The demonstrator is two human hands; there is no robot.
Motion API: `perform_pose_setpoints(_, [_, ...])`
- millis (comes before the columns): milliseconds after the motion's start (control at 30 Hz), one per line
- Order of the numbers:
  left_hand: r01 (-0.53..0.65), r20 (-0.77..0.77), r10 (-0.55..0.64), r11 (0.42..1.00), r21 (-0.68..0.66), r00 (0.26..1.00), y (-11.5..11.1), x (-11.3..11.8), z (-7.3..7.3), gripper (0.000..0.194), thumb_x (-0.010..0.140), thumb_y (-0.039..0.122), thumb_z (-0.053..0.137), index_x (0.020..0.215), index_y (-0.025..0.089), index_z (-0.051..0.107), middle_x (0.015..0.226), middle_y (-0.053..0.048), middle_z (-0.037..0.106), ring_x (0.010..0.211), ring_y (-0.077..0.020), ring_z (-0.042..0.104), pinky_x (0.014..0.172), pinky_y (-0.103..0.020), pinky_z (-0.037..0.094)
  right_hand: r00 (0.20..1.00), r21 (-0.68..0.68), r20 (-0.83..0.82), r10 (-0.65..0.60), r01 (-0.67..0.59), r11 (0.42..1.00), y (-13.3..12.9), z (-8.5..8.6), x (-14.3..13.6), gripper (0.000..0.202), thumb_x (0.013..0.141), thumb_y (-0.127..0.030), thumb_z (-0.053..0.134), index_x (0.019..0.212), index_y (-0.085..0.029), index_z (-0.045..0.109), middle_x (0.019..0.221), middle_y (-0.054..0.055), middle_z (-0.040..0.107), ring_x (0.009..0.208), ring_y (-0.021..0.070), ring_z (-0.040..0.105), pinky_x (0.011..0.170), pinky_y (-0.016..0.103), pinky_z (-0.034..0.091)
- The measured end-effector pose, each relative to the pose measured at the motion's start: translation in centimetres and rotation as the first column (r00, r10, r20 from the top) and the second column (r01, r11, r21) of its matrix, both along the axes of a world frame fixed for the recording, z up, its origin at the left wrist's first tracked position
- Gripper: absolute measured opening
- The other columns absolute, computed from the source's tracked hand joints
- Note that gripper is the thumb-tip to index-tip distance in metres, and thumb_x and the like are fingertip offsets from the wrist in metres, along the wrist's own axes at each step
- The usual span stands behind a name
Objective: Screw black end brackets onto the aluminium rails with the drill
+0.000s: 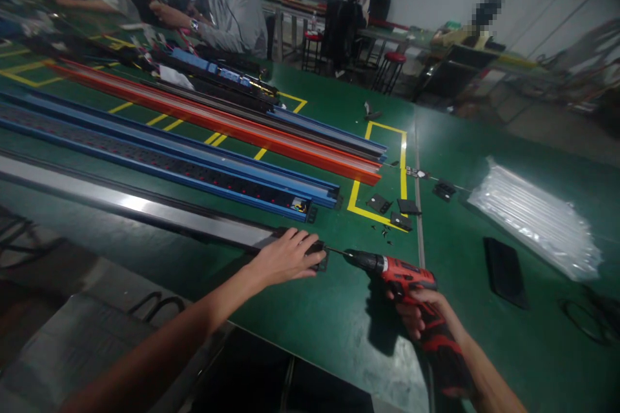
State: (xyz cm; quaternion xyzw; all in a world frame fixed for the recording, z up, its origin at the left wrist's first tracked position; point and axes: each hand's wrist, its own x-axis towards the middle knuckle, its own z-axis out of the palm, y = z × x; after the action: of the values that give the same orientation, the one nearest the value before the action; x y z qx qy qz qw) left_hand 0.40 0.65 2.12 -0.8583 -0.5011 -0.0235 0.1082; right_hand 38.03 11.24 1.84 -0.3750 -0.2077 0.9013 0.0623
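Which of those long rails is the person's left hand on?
The silver-faced rail, lying nearest the person, with the left hand over its end. The blue rails and orange rail lie farther away.

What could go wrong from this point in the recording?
The bit points at the end of the bar, close to the left hand; a slip might hurt a finger.

The right hand alone holds the drill, so it could twist if the bit catches.

Loose small parts lie near the drill and might get knocked away.
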Motion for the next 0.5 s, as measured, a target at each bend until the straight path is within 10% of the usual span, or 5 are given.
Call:
perform_pose_setpoints(300, [-0.002, 0.015, 0.001, 1.000, 0.018, 1.000, 0.1, -0.3, -1.1, 0.051, 0.095, 0.060, 0.061, 0.123, 0.017, 0.059, 0.138, -0.016, 0.061, 0.113, -0.0312, 0.060, 0.091, -0.042, 0.042, 0.840, 0.143, 0.542, -0.035, -0.051, 0.988, -1.0, 3.2, -1.2, 0.035, 0.074, -0.046, 0.082, 0.084, -0.021, 0.059, 0.066, 0.001, 0.066, 0.057, 0.0164, 0.066, 0.059, 0.031, 0.057])
perform_pose_setpoints(500, [-0.033, 0.061, 0.033, 0.999, -0.001, 0.998, 0.2, -0.2, -1.2, 0.050, 0.094, 0.060, 0.062, 0.113, 0.014, 0.057, 0.139, -0.019, 0.061, 0.112, -0.0316, 0.062, 0.091, -0.044, 0.045, 0.780, 0.436, 0.620, -0.083, -0.255, 0.863, -1.9, 2.5, -2.0, 0.051, 0.072, -0.062, 0.084, 0.085, -0.024, 0.053, 0.062, -0.004, 0.058, 0.053, 0.0136, 0.058, 0.052, 0.030, 0.053])
